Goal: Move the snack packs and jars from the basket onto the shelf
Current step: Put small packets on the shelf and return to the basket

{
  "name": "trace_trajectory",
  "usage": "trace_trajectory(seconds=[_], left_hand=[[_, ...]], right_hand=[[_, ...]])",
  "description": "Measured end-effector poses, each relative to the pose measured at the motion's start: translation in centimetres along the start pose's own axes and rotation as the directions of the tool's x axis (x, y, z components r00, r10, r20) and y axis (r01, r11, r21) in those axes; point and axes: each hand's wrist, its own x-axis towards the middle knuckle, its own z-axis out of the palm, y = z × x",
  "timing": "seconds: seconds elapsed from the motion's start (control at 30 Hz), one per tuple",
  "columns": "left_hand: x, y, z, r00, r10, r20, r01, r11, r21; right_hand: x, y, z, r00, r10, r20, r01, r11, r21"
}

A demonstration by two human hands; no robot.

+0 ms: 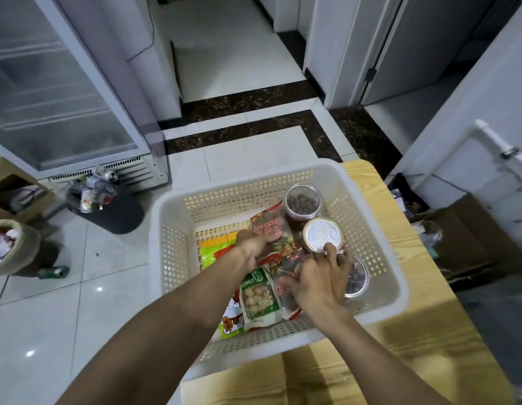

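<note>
Left hand on red pack, jars beside

One basket holds three jars: a dark-filled jar at its far edge, a silver-lidded jar mid-basket, a third jar by its right edge. The snack packs number at least four, arms hiding some.

L hand grips snack pack, R hand touches jar.

Basket open above; jars close against its right wall.
</note>
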Motion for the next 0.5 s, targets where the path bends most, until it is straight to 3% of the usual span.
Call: trace_trajectory(seconds=[0.23,0.37,0.43,0.5], left_hand=[[-1.0,-0.7,-0.6,0.974,0.214,0.073,-0.212,0.977,-0.030],[-3.4,0.4,-1.1,0.953,0.304,-0.011,-0.304,0.947,-0.107],[-4.8,1.0,-1.3,0.930,0.364,-0.044,-0.367,0.918,-0.150],[-6.2,1.7,-1.5,0.901,0.430,-0.054,-0.432,0.882,-0.189]], right_hand=[[-1.0,-0.8,1.1,0.995,-0.001,-0.105,0.011,0.995,0.099],[-0.9,0.2,1.2,0.980,-0.059,-0.188,0.092,0.980,0.174],[-0.8,0.6,0.6,0.971,-0.067,-0.231,0.128,0.958,0.257],[-0.9,0.9,-0.6,0.974,-0.030,-0.224,0.130,0.883,0.450]])
